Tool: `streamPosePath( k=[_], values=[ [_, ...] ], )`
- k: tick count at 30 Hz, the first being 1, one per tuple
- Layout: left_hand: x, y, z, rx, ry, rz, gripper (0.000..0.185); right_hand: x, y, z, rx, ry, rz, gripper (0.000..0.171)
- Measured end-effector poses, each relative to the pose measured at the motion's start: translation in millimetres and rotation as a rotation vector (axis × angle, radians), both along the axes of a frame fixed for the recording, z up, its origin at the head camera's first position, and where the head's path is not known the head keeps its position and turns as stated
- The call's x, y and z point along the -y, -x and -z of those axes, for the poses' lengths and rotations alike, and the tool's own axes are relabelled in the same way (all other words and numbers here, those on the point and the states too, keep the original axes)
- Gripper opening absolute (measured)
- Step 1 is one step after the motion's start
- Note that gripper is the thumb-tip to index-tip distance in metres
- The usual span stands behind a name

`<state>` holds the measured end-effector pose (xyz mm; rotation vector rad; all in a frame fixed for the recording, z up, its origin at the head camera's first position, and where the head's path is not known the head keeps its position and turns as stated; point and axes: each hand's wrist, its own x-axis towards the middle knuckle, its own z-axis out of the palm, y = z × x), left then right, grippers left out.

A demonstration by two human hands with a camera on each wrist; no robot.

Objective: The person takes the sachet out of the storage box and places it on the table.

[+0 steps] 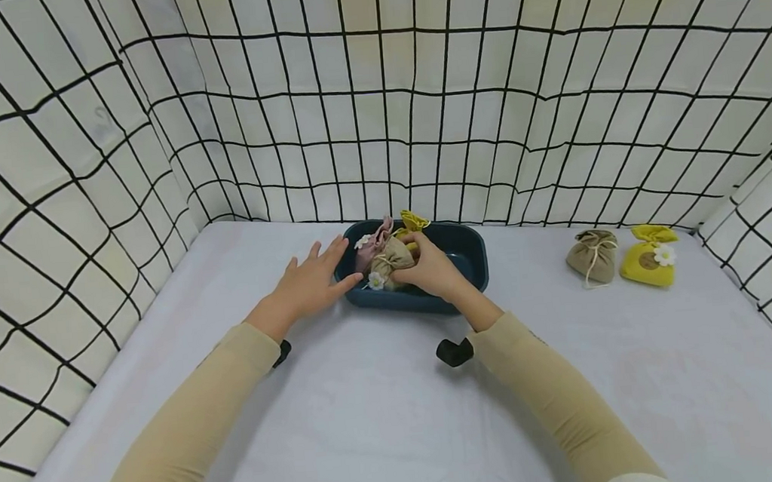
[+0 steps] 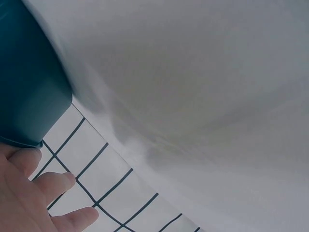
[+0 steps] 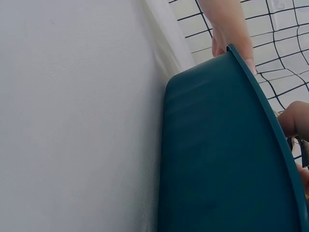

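A dark teal basin (image 1: 407, 300) stands at the back of the table. My right hand (image 1: 434, 269) reaches over its front side and grips a beige drawstring pouch (image 1: 394, 257) with a white flower on it. Behind that pouch, inside the basin, are a pink pouch (image 1: 368, 254) and a yellow pouch (image 1: 415, 220), partly hidden. At the basin's left end my left hand (image 1: 308, 283) lies with spread fingers, its thumb and fingertips at the rim. In the right wrist view the basin wall (image 3: 217, 145) hides most of the pouches.
To the right on the white tabletop (image 1: 387, 422) sit another beige pouch (image 1: 593, 256) and a yellow pouch with a white flower (image 1: 648, 260). Black wire grid panels (image 1: 384, 90) over white sheeting enclose the back and both sides, close behind the basin.
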<state>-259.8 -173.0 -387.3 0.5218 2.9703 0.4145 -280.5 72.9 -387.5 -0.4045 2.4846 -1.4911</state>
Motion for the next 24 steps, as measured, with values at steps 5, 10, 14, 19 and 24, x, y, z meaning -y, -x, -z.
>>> streamPosePath(
  k=[5, 10, 14, 19, 24],
  values=[
    [0, -0.9, 0.9, 0.012, -0.007, -0.004, 0.083, -6, -0.9, -1.8, 0.01, 0.012, 0.004, 0.066],
    [1, -0.9, 0.9, 0.002, -0.008, 0.001, 0.083, -14, -0.7, -4.6, 0.029, 0.062, 0.018, 0.069],
    [1, -0.1, 1.4, 0.002, -0.005, 0.004, 0.084, -19, 0.6, -5.4, 0.045, 0.101, 0.027, 0.066],
    [1, -1.1, 0.0, 0.009, -0.004, 0.001, 0.082, -24, 0.2, -6.7, 0.051, 0.162, 0.047, 0.063],
    [0, -1.7, -1.4, 0.017, -0.004, 0.001, 0.082, -27, 0.7, -6.6, 0.017, 0.185, 0.06, 0.059]
  ],
)
